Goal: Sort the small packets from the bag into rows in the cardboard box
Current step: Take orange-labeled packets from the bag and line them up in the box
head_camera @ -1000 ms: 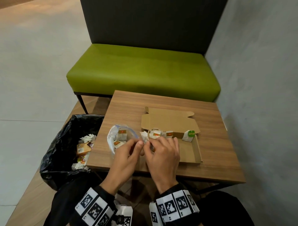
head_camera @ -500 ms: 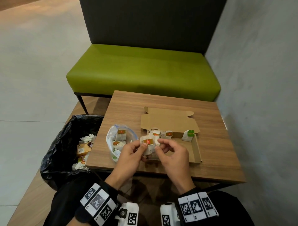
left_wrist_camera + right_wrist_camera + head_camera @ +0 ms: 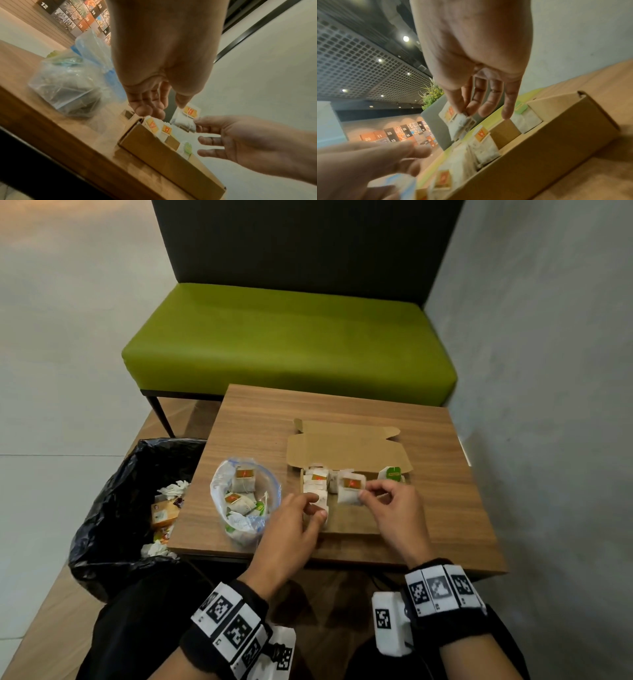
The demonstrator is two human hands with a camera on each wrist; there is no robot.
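Since half a second ago the hands have parted. Box (image 3: 359, 525) and bag (image 3: 245, 501) sit side by side. Right hand (image 3: 394, 508) pinches a packet (image 3: 350, 490) above the rows; left hand (image 3: 291, 525), seemingly relaxed and empty, hovers near. That corner pinch could slip, toppling neighbours.

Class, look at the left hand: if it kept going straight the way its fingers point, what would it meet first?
Probably the row of packets in the cardboard box; the left hand already has fingertips beside them, though contact is unclear.

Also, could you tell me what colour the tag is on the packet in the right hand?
Orange-red, on a white packet; the head view shows it best.
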